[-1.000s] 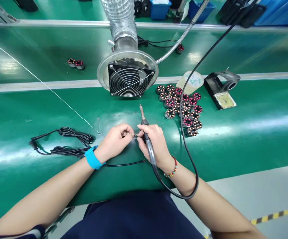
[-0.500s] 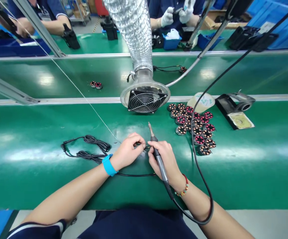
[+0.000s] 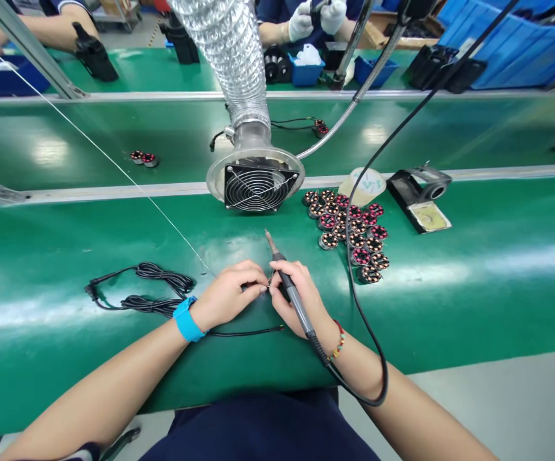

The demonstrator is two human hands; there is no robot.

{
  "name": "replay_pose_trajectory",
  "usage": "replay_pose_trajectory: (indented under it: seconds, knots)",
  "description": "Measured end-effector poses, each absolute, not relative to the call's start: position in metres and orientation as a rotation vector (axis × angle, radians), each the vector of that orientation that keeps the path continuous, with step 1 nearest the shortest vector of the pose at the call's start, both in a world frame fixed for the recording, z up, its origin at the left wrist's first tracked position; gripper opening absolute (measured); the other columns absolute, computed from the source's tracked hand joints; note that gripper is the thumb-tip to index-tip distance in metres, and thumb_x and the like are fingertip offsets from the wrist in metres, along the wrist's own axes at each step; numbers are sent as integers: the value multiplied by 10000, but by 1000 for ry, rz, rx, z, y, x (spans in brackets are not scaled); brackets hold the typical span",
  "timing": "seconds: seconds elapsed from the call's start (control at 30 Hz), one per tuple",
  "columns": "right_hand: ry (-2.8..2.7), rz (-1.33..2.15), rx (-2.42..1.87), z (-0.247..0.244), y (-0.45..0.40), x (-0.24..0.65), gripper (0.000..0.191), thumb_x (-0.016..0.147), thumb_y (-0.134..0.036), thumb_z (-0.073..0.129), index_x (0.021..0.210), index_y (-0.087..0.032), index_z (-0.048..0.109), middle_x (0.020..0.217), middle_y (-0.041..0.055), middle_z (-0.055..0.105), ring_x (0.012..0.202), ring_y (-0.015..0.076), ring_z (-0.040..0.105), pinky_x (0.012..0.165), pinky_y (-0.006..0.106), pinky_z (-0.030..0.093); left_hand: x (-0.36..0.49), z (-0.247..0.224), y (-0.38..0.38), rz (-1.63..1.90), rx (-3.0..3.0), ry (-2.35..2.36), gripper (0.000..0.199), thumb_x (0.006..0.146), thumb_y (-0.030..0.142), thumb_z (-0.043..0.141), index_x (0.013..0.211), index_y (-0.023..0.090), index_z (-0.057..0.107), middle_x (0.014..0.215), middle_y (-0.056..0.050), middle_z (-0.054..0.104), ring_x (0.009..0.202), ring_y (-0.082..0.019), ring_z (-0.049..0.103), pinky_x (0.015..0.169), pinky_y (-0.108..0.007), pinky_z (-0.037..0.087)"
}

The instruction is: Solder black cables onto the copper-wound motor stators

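Observation:
My right hand (image 3: 301,296) is wrapped round a soldering iron (image 3: 292,291), its tip pointing up and away from me. Beside it, my left hand (image 3: 233,291) has thumb and forefinger pinched on something small, too small to make out, where the fingertips of both hands nearly meet. A thin pale wire (image 3: 162,211) runs down from the upper left to my left hand. Under my left wrist lies a black cable (image 3: 243,333), its bare end just below my hands. The coiled part of the black cable (image 3: 162,275) rests left of that wrist.
A fume fan (image 3: 260,187) on a foil duct hangs beyond my hands. Several round wound coils (image 3: 356,240) lie to the right, near an iron stand (image 3: 418,192) with a sponge. Across the bench, a person's gloved hands (image 3: 318,19) hold a dark part.
The view has shifted, so the bench items appear further left. The cable's end now shows apart from my right hand. My hands remain close together, the iron still in my right.

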State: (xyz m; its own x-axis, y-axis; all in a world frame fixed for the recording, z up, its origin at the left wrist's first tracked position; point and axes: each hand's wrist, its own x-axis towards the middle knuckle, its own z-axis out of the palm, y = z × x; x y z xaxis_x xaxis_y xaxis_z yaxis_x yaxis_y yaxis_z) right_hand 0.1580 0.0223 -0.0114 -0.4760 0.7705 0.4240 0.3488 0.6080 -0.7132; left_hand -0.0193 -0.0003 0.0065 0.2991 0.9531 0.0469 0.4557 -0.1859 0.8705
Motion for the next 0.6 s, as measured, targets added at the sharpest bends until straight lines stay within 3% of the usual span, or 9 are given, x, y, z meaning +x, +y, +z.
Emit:
replay_pose_trajectory:
  seconds: [0.17, 0.37, 0.6]
  knots:
    - [-2080, 722, -896, -10, 23, 158, 391, 822, -93, 490, 1181, -247, 478, 815, 4, 655, 835, 207, 593, 789, 356, 461, -20, 8, -1, 728, 1784, 1282, 150, 879, 157, 515, 875, 173, 663, 942, -72, 674, 890, -173, 616, 841, -325, 490]
    - [-2067, 715, -905, -9, 22, 159, 385, 818, -82, 489, 1170, -238, 479, 849, 13, 644, 838, 204, 583, 779, 347, 461, -20, 9, -3, 608, 1903, 1276, 120, 858, 135, 509, 916, 166, 608, 891, -48, 613, 739, -142, 559, 690, -275, 477]
    - [-2055, 773, -915, -11, 22, 160, 389, 834, -92, 498, 1188, -246, 455, 833, 0, 650, 857, 208, 572, 823, 370, 437, -18, 8, -5, 786, 1965, 1299, 160, 889, 112, 488, 872, 172, 635, 886, -58, 635, 854, -159, 594, 788, -287, 482]
